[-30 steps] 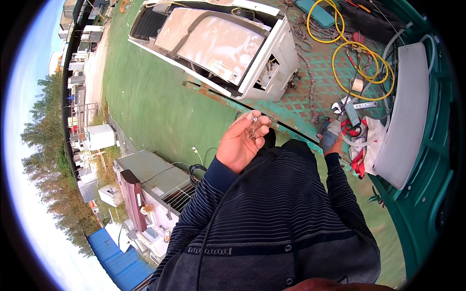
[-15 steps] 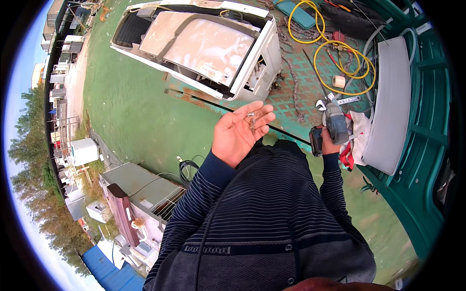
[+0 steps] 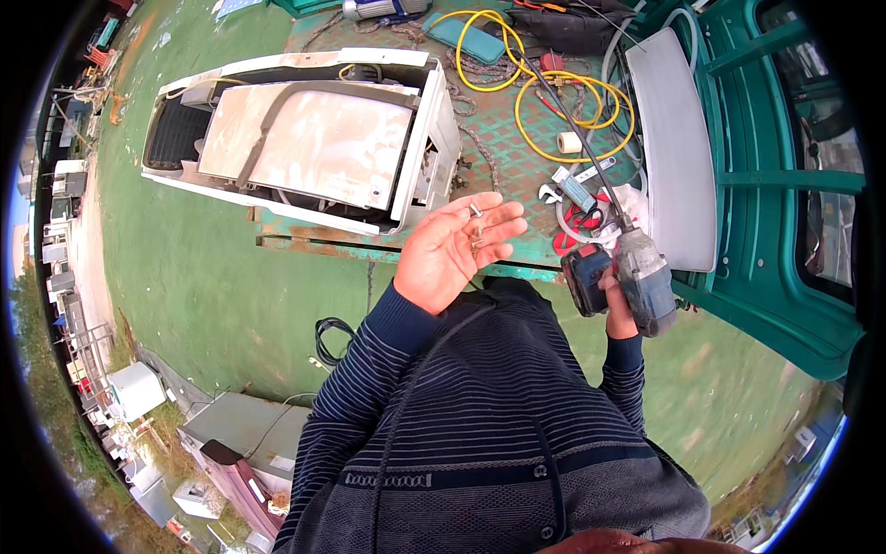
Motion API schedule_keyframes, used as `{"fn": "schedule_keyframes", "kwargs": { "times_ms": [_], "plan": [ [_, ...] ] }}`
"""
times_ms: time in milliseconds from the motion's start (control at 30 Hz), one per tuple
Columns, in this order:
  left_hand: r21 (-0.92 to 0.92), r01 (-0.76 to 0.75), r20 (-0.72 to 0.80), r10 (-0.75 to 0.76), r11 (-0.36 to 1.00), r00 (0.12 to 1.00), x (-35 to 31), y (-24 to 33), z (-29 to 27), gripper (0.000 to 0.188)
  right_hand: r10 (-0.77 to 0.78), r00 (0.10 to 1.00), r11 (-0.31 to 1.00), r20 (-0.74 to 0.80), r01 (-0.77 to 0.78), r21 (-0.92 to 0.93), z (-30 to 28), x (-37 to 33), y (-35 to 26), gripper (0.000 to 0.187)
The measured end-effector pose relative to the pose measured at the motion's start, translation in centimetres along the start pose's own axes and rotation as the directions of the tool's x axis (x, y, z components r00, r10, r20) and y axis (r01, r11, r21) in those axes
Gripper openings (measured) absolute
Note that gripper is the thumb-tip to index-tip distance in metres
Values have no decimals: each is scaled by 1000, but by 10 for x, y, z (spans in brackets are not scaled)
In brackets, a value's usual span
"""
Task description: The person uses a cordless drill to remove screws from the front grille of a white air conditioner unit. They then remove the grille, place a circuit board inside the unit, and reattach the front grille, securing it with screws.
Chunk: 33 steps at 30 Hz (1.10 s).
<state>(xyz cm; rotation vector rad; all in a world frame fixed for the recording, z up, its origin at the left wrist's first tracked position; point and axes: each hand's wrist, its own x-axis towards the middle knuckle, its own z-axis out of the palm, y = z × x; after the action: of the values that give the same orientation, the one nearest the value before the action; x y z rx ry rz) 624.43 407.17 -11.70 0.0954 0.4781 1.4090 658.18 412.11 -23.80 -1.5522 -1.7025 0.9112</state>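
Observation:
My left hand is palm up in front of my chest, fingers loosely bent. A few small metal screws lie on its fingers. My right hand is wrapped round the grip of a grey cordless drill with a dark battery pack. A long thin bit runs from the drill away from me over the truck bed. Ahead on the left lies a large appliance with an opened white casing and a dusty metal panel.
On the rusty green truck bed lie a yellow hose, a tape roll, an adjustable wrench, rope and a red-and-white cloth. A pale curved panel leans by the green truck wall. A coiled black cable lies on the green floor.
My right hand has brought the drill back nearer my body, and more of its long bit shows. The view has turned. My left hand keeps the screws on its fingers.

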Motion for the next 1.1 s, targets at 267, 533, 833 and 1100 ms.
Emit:
{"fn": "schedule_keyframes", "kwargs": {
  "times_ms": [267, 533, 833, 1100],
  "plan": [
    [56, -71, -3, 71, 996, 997, 15, 14, 18, 31, -1, 975, 890, 224, -102, 444, -41, -19, -97, 29],
    [-132, -181, 8, 184, 975, 983, 23, 59, 46, 31, -164, 933, 819, 319, -51, 571, -37, -10, -134, 50],
    [-339, -300, 21, 326, 892, 945, 20, 102, 42, 28, -192, 848, 809, 493, -147, 568, -53, -2, -124, 63],
    [-265, -382, 0, 396, 885, 918, 13, 116, 37, 29, -289, 805, 820, 519, -72, 568, -53, 11, -93, 44]
  ]
}}
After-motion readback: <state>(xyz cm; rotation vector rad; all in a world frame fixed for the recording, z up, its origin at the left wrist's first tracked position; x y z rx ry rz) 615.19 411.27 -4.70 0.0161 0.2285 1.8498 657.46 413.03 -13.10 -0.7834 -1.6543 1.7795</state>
